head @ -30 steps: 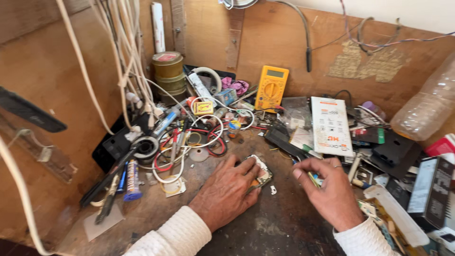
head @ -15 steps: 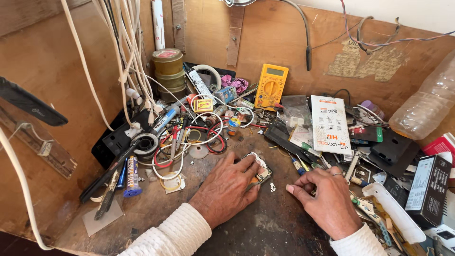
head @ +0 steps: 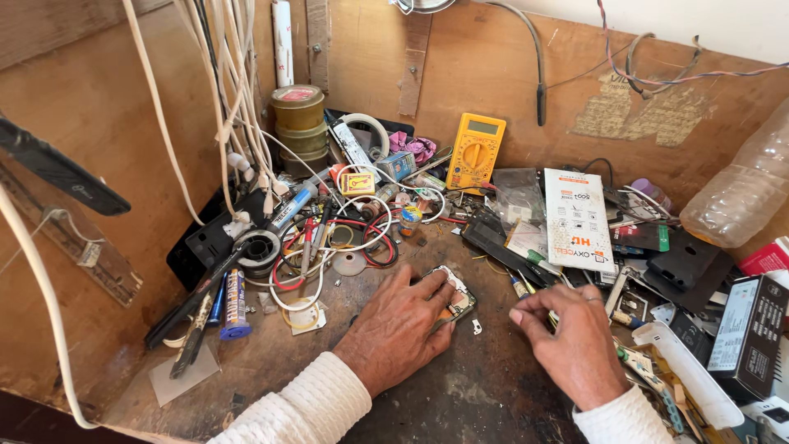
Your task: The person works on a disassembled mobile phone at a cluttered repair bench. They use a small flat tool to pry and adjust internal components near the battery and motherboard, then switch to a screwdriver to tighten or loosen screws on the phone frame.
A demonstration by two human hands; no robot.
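I see the wooden workbench (head: 460, 403) filling the view, its dark, scuffed top crowded at the back and right with clutter. A clear plastic bottle (head: 744, 193) lies on its side at the far right edge. White cables (head: 238, 99) hang down the back wall on the left. A white retail box (head: 578, 218) lies flat right of centre, and a yellow multimeter (head: 475, 151) leans against the back board. A stack of solder tins (head: 297, 119) stands behind a tangle of red and white wires (head: 329, 247).

My left hand (head: 399, 325) lies palm down at the centre of the bench, fingers spread and pressing flat on a small opened phone board (head: 456, 300), which lies on the bench top under the fingertips; only its right edge shows. My right hand (head: 571, 341) rests just right of it, fingers curled together with the thumb and forefinger pinched; I cannot tell whether they hold anything. A tiny metal piece (head: 477, 327) lies on the bench between the two hands, touching neither.
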